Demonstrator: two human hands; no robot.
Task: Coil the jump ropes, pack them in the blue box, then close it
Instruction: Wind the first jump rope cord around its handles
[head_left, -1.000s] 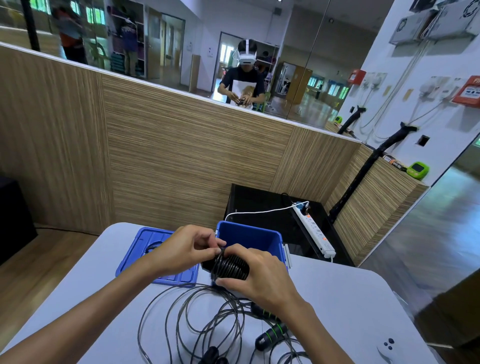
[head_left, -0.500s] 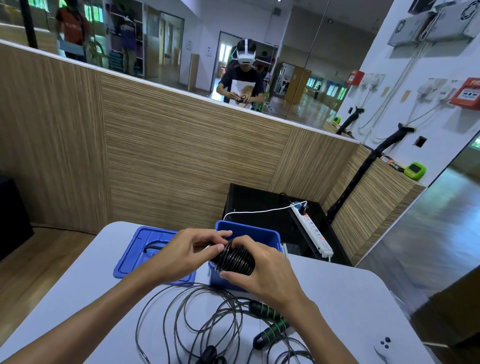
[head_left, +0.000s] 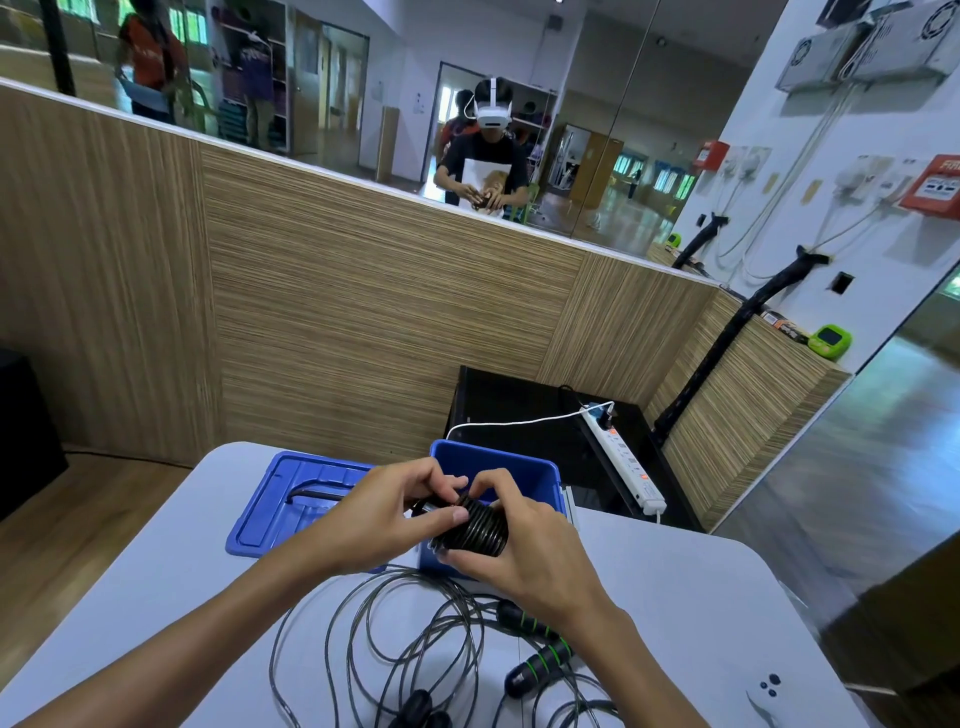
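Note:
A tightly coiled black jump rope is held in front of the open blue box. My right hand grips the coil from the right and below. My left hand pinches its left end with thumb and fingertips. The box's blue lid lies flat on the table to the left of the box. Loose grey rope loops lie on the table below my hands, with black handles banded in green at the right and another dark handle at the bottom edge.
The grey table has rounded far corners. Behind it stand a wood-panelled wall, a black cabinet with a white power strip and cable. A small white controller lies at the table's right front.
Both hands lifted the coiled rope slightly up and toward the box. My left fingers shifted onto the coil's left end.

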